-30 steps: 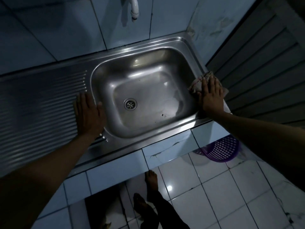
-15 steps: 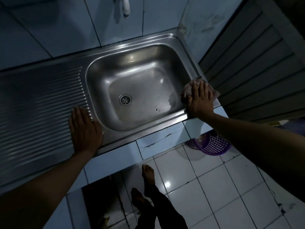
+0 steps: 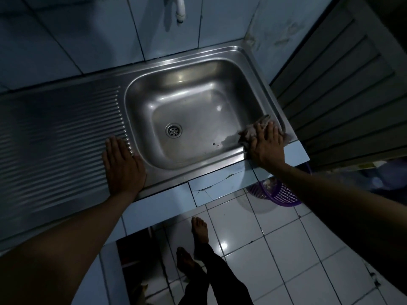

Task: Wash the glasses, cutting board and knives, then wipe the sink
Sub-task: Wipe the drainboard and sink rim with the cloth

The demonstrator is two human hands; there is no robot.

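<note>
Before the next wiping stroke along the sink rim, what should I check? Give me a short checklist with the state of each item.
1. Cloth under the right hand: ok, straight fingers press it flat on the right front corner of the sink rim.
2. Left hand braced: ok, it rests flat at the edge of the ribbed drainboard, clear of the cloth.
3. Basin free of dishes: ok, only the drain and a few dark specks show.
4. Basin dry: not ok, a wet patch lies near the cloth.
5. Tap running: cannot tell for certain; no stream visible.
</note>
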